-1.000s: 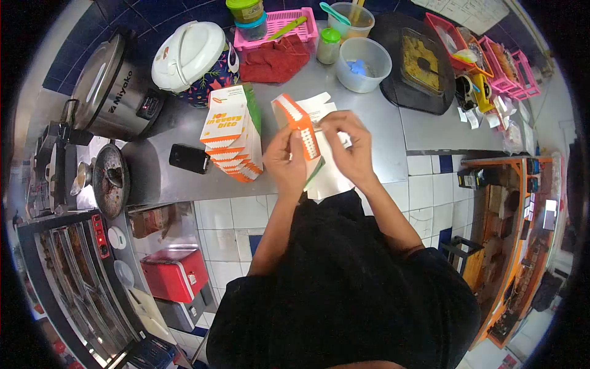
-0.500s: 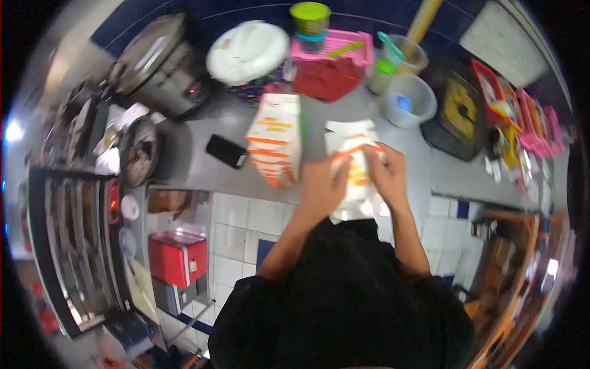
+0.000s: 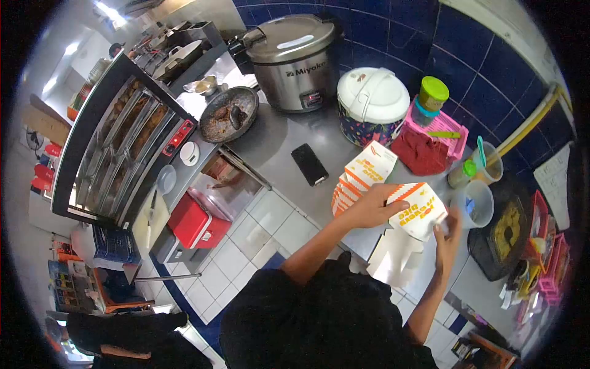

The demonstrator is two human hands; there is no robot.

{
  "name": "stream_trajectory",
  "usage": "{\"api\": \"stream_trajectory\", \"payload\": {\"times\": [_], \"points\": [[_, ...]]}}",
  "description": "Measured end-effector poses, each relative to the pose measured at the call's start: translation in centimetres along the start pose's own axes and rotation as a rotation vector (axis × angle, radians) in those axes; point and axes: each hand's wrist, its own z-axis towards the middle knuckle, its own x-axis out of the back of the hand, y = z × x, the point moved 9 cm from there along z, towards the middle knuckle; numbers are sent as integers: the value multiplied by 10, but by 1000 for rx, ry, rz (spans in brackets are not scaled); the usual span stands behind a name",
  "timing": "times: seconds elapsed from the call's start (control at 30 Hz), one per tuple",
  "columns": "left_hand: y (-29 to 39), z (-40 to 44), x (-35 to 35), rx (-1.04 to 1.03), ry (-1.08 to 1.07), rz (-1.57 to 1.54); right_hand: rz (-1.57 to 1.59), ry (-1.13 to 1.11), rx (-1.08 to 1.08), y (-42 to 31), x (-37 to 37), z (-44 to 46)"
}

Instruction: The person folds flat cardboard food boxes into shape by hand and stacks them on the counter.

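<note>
A white and orange printed carton is held between my two hands above the counter's front edge. My left hand grips its left side, thumb on the printed face. At its right edge, my right hand holds it with thumb and fingers. Just left of it stands a row of nested cartons with orange edges, partly hidden by my left hand. Under the held carton lies an unfolded white carton sheet at the counter's edge.
A black phone lies on the steel counter. Behind stand a rice cooker, a floral pot with white lid and a red cloth. Plastic tubs are at right. Another person in black is at lower left.
The view has swung left, so the counter things appear farther right. The carton in my hands is now folded into a box shape, its printed face up. Another person has come into view.
</note>
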Motion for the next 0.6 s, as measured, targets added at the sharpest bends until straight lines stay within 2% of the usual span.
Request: {"api": "stream_trajectory", "payload": {"times": [0.03,0.13,0.23,0.27,0.37,0.4,0.43,0.5,0.53,0.57,0.6], "points": [[-3,0,-1,9,-7,-79,242,-142,-107,34,-13,2],[-15,-2,-7,62,-28,-276,767,-185,-448,112,-38,-4],[-30,-1,5,101,78,-277,711,-306,-357,59,-58,5],[-25,-1,10,43,113,-266,726,-241,-401,82,-56,15],[-7,-1,29,102,179,-18,275,-128,-230,40,-55,43],[-7,-1,36,-74,297,118,126,-57,-67,30,-52,57],[1,-3,38,-36,363,192,-35,19,84,24,-48,65],[3,-7,37,-67,496,335,-284,168,224,9,-46,85],[-7,-7,36,-146,583,413,-455,220,351,-24,-54,91],[-17,-5,35,-163,624,344,-557,176,451,-40,-67,106],[-26,-4,38,-179,670,284,-572,101,391,-46,-82,126]]}}
